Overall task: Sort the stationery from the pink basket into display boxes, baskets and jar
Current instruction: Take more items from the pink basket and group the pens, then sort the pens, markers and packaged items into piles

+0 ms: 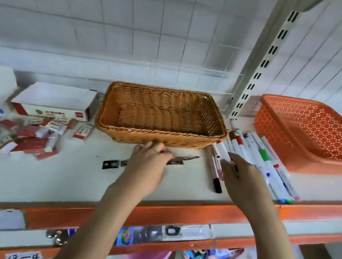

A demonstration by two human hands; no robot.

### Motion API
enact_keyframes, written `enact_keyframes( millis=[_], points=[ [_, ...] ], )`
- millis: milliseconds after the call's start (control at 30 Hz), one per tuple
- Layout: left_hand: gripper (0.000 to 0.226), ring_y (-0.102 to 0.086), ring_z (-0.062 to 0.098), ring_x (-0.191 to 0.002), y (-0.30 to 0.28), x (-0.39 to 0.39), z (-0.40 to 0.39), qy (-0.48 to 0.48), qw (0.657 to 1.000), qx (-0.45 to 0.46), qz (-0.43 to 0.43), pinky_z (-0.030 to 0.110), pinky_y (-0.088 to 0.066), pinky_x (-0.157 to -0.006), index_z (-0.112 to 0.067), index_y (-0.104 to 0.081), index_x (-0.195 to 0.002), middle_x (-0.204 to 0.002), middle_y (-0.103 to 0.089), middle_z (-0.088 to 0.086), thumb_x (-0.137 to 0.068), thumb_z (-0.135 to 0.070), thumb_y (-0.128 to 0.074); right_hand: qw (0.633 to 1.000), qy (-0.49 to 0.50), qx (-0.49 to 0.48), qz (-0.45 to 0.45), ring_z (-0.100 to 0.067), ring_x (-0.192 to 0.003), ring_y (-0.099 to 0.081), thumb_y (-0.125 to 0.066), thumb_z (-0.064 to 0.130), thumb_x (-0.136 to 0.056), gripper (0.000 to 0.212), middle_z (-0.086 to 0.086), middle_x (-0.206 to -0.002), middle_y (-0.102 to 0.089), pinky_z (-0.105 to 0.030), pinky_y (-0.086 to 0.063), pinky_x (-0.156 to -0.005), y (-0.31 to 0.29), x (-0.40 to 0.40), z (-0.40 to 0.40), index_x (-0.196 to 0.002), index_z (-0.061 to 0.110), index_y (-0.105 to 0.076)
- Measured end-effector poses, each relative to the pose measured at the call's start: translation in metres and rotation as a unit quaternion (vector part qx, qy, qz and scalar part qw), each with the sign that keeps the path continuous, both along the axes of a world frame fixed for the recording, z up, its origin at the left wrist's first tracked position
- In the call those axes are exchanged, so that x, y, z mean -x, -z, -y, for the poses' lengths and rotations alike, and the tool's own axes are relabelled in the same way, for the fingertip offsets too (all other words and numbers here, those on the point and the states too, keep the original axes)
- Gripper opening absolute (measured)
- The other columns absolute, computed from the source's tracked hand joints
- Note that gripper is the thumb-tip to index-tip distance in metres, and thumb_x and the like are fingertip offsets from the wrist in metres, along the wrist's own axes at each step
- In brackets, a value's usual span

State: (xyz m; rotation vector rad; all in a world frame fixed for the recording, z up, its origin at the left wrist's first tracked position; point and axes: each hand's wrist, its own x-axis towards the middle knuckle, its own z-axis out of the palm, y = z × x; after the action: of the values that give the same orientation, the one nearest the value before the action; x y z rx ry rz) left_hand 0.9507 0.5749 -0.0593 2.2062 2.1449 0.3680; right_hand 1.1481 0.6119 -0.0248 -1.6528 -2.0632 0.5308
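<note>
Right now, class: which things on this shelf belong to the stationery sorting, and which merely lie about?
Belong: wicker basket, orange basket, marker pens, erasers, display box, left hand, right hand.

Lying about: black labels, upright post.

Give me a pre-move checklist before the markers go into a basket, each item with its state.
1. Wicker basket holds nothing: ok.
2. Orange basket holds nothing: ok.
3. Markers lie loose on the shelf between the two baskets: ok.
4. Right hand has a firm hold on markers: cannot tell, the fingers hide the contact.
5. Left hand is free: not ok, it touches small dark items.
6. Erasers sorted: not ok, piled loose.
</note>
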Motion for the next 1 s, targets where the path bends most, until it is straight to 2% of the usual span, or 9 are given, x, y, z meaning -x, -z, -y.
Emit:
enact_keyframes(
  millis=[167,267,367,433,500,567,733,833,1000],
  points=[
    [0.044,-0.037,0.019,-0.127,0.005,-0.008,0.0,-0.079,0.997,0.015,0.011,0.037,-0.031,-0.1,-0.029,-0.043,-0.138,-0.133,-0.044,-0.005,-0.096,-0.017,-0.043,1.0,-0.015,-0.007,0.016,-0.023,-0.06,-0.04,-0.04,0.002,-0.09,0.018,-0.009,-0.068,-0.043,-0.025,-0.019,-0.047,0.005,-0.03,-0.031,-0.074,0.009,-0.039],
    [0.046,-0.042,0.018,-0.125,0.002,-0.005,0.003,-0.084,0.996,0.014,0.031,0.035,-0.035,-0.1,-0.027,-0.038,-0.141,-0.136,-0.044,-0.005,-0.096,-0.029,-0.046,0.999,-0.013,-0.033,0.007,-0.014,-0.054,-0.034,-0.043,-0.002,-0.087,0.021,-0.006,-0.06,-0.039,-0.02,-0.022,-0.045,0.005,-0.036,-0.038,-0.069,0.009,-0.036],
    [0.049,-0.044,0.018,-0.125,-0.004,0.0,0.013,-0.083,0.995,-0.001,0.061,0.036,-0.038,-0.102,-0.023,-0.038,-0.141,-0.137,-0.044,-0.004,-0.094,-0.03,-0.05,0.999,0.021,-0.046,-0.006,-0.022,-0.063,-0.042,-0.046,0.001,-0.088,0.009,-0.006,-0.067,-0.047,-0.026,-0.023,-0.049,0.007,-0.029,-0.044,-0.094,0.002,-0.053],
    [0.043,-0.048,0.02,-0.12,-0.005,0.008,0.021,-0.085,0.994,-0.015,0.061,0.038,-0.04,-0.098,-0.02,-0.048,-0.135,-0.131,-0.049,-0.002,-0.093,-0.027,-0.052,0.999,0.02,-0.029,0.033,-0.033,-0.086,-0.053,-0.049,0.008,-0.091,0.031,-0.017,-0.094,-0.06,-0.028,-0.029,-0.061,0.009,-0.02,-0.047,-0.121,0.0,-0.052],
    [0.035,-0.052,0.022,-0.114,-0.007,0.018,0.031,-0.087,0.993,-0.029,0.069,0.041,-0.044,-0.093,-0.017,-0.057,-0.125,-0.123,-0.056,-0.001,-0.091,-0.024,-0.055,0.997,0.02,-0.046,0.059,-0.036,-0.1,-0.054,-0.05,0.011,-0.092,0.032,-0.022,-0.112,-0.058,-0.031,-0.037,-0.072,0.009,-0.009,-0.044,-0.121,0.0,-0.055],
    [0.03,-0.054,0.023,-0.11,-0.008,0.03,0.042,-0.095,0.992,-0.038,0.075,0.042,-0.045,-0.09,-0.016,-0.061,-0.119,-0.118,-0.058,-0.001,-0.09,-0.023,-0.056,0.994,0.017,-0.089,0.053,-0.039,-0.093,-0.055,-0.049,0.01,-0.091,0.024,-0.024,-0.104,-0.06,-0.034,-0.039,-0.07,0.008,0.006,-0.033,-0.107,-0.003,-0.063],
    [0.023,-0.058,0.015,-0.101,-0.011,0.076,0.08,-0.104,0.987,-0.069,0.102,0.035,-0.047,-0.087,-0.017,-0.065,-0.112,-0.108,-0.063,-0.004,-0.091,-0.022,-0.055,0.989,0.005,-0.149,0.012,-0.036,-0.065,-0.052,-0.049,0.009,-0.09,0.019,-0.017,-0.076,-0.063,-0.03,-0.025,-0.055,0.013,0.065,0.019,-0.077,0.001,-0.061],
    [0.015,-0.06,0.008,-0.083,-0.011,0.125,0.118,-0.127,0.982,-0.082,0.117,0.025,-0.048,-0.074,-0.019,-0.065,-0.101,-0.096,-0.065,-0.007,-0.091,-0.023,-0.055,0.99,-0.063,-0.126,-0.008,-0.033,-0.072,-0.059,-0.05,0.014,-0.091,0.018,-0.01,-0.08,-0.065,-0.031,-0.03,-0.055,0.023,0.124,0.059,-0.08,0.008,-0.063],
    [0.015,-0.062,0.021,-0.069,-0.002,0.245,0.214,-0.183,0.971,-0.109,0.105,0.032,-0.044,-0.057,-0.017,-0.063,-0.09,-0.077,-0.067,-0.001,-0.092,-0.026,-0.052,0.986,-0.135,-0.093,-0.032,-0.031,-0.075,-0.06,-0.05,0.019,-0.092,0.018,-0.01,-0.08,-0.065,-0.032,-0.037,-0.059,0.041,0.259,0.132,-0.084,0.01,-0.063]
  ],
)
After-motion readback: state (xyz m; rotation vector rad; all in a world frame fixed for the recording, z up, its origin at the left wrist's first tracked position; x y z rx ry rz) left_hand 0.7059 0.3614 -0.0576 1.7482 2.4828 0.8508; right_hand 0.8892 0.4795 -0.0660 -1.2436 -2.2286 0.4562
